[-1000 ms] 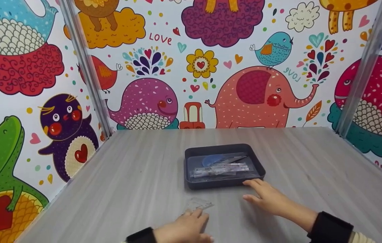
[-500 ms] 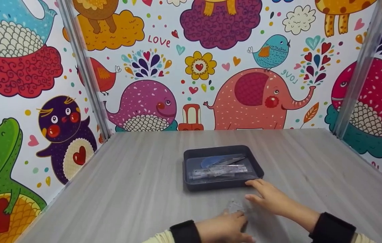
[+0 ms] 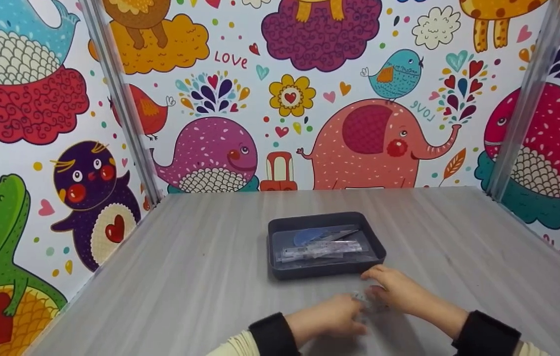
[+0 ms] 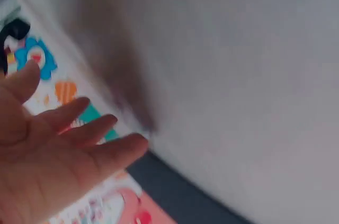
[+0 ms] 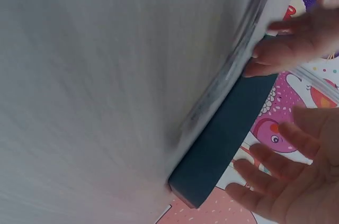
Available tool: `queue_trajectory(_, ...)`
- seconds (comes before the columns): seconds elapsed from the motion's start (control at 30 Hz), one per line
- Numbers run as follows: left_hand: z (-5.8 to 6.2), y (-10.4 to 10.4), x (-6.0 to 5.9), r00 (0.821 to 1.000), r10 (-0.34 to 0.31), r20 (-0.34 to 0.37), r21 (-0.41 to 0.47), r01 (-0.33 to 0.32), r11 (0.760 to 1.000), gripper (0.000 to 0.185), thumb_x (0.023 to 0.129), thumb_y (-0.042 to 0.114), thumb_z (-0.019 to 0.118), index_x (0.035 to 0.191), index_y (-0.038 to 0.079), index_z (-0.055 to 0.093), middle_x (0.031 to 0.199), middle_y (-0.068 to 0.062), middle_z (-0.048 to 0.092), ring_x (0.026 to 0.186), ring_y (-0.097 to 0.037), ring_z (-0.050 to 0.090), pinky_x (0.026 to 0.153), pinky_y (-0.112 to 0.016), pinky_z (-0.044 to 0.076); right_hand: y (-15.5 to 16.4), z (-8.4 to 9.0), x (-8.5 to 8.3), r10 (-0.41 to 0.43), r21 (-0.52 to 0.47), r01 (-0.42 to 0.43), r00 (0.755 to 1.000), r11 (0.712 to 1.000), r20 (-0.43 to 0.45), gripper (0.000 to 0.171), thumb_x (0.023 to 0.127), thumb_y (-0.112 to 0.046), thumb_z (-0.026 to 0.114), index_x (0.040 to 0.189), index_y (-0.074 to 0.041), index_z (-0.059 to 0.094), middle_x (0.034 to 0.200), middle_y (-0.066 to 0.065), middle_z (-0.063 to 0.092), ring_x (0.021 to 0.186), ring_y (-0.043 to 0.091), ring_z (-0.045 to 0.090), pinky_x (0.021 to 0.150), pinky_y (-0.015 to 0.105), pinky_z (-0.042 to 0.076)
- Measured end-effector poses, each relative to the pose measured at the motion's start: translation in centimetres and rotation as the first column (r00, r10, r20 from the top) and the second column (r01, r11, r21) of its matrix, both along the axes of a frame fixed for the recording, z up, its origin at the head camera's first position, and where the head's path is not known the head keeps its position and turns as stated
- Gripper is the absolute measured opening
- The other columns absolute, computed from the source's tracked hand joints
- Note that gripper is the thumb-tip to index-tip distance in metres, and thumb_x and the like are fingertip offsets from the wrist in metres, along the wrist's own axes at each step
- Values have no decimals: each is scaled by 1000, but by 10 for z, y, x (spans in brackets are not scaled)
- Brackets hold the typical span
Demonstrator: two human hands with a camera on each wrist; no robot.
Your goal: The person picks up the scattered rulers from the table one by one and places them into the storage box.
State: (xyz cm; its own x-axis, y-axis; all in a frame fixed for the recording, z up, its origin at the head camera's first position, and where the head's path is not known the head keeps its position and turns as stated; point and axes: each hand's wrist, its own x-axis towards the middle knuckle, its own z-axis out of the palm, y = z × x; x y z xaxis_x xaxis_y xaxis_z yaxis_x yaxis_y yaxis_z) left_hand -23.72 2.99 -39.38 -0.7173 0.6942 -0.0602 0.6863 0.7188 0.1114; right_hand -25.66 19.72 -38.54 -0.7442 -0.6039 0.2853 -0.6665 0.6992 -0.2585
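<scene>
Low in the frame, the left hand (image 3: 332, 316) and right hand (image 3: 394, 289) meet over a small clear ruler (image 3: 363, 298) on the grey surface (image 3: 186, 277), fingers loosely extended, grip unclear; the dark tray (image 3: 280, 272) just behind holds similar pieces.

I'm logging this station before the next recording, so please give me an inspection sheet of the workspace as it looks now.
Surface: grey wood-grain table, flat and dry-looking.
Job's things: dark tray holding clear rulers and a blue protractor-like piece; a small clear plastic piece lies on the table between the two hands, too faint to identify.
Clutter: nothing seen.
Hands: left hand with straight fingers beside the clear piece; right hand just in front of the tray, fingers at the piece. Whether either pinches it cannot be told.
Cables: nothing seen.
Surroundings: cartoon animal wall panels on three sides, with metal corner posts.
</scene>
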Motion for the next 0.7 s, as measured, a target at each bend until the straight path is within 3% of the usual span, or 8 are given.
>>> queue_trajectory(0.07,3,-9,-6,993,118,-25,26,-117,993,25,68,30,63,86,13,59,78,3,58,73,-9,54,63,-20,41,0,-1,-4,88,47,-86,996,995,-30,23,71,-5,60,94,-2,55,91,5,54,84,22,54,68,32,43)
queue_trajectory(0.13,5,-18,-9,971,240,-12,14,-240,971,26,61,29,69,78,11,59,73,1,57,69,-12,54,60,-23,41,-1,-4,-7,161,99,-159,987,982,-15,30,65,-6,64,94,-3,56,92,4,53,85,20,53,70,30,43)
queue_trajectory(0.2,4,-24,-10,952,307,-1,-27,-307,951,32,56,31,72,74,9,57,72,-2,55,68,-15,53,58,-26,41,-5,-7,-11,196,165,-198,980,966,29,40,60,-11,68,97,-4,54,95,3,51,86,19,51,72,29,42)
queue_trajectory(0.33,0,-27,-13,949,314,-35,-103,-316,943,43,51,38,74,75,8,57,74,-4,55,74,-18,53,62,-28,42,-15,-13,-17,180,267,-205,977,942,116,52,52,-20,72,99,-7,54,91,-1,48,79,13,46,66,24,39)
queue_trajectory(0.5,-4,-23,-19,949,302,-87,-126,-311,942,42,48,37,76,71,9,56,72,-3,56,71,-17,54,58,-28,43,-26,-15,-25,130,333,-171,981,927,142,49,47,-20,75,92,-11,56,80,-6,43,69,8,39,60,20,35)
queue_trajectory(0.7,-5,-15,-27,941,327,-91,-160,-338,928,45,41,33,79,74,10,58,74,-2,57,72,-16,55,57,-30,44,-32,-12,-35,103,391,-176,974,903,201,45,45,-14,76,86,-14,56,78,-6,43,69,7,40,61,19,36)
